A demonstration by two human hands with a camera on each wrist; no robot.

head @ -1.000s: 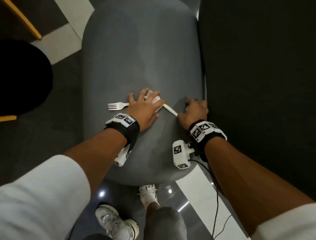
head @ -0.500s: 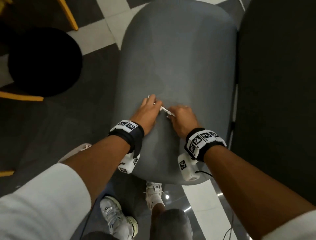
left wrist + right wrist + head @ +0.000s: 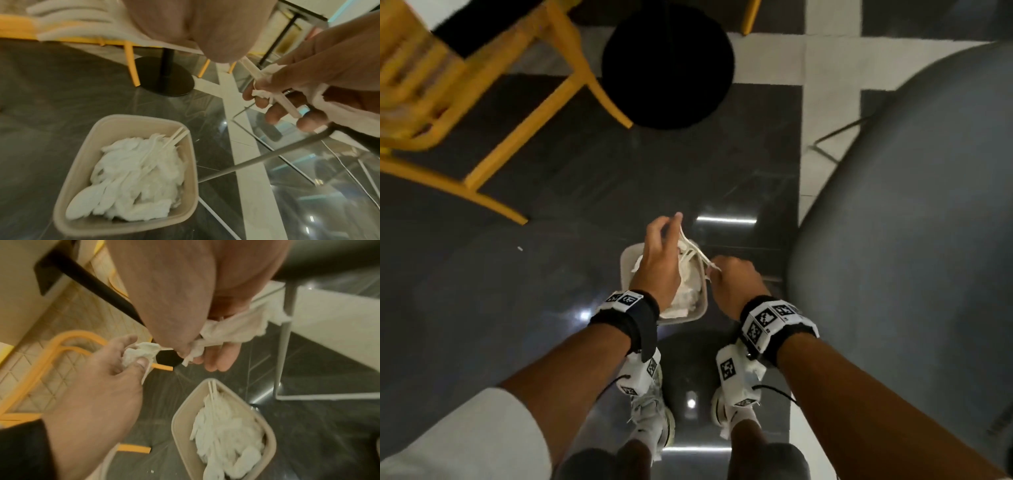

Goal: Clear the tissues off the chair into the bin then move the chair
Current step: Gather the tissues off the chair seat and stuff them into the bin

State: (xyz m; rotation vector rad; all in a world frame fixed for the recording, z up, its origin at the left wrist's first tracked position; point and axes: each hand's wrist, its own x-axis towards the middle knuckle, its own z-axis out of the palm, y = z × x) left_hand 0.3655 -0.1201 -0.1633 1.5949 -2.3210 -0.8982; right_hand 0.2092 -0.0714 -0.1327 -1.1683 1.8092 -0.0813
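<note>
Seen from the head, the right hand [image 3: 736, 284] hangs at the 3 o'clock rim of the beige bin [image 3: 700, 310] on the floor, fingers curled round a crumpled tissue [image 3: 236, 331] and a white plastic utensil [image 3: 287, 105]. The utensil's long axis runs from 4 toward 10 o'clock. The left hand [image 3: 659, 263], over the bin, pinches another tissue wad [image 3: 139, 352]. The bin already holds tissues and cutlery. The grey chair [image 3: 914, 240] stands at 3 o'clock; a yellow chair [image 3: 493, 85] lies farther off at 10.

Bin [image 3: 697, 310] mouth open from above, already heaped with tissues [image 3: 135, 164] and sticks. Grey chair [image 3: 914, 219] close on right, its leg [image 3: 284, 353] just beside bin. Dark floor [image 3: 551, 274] open left.
</note>
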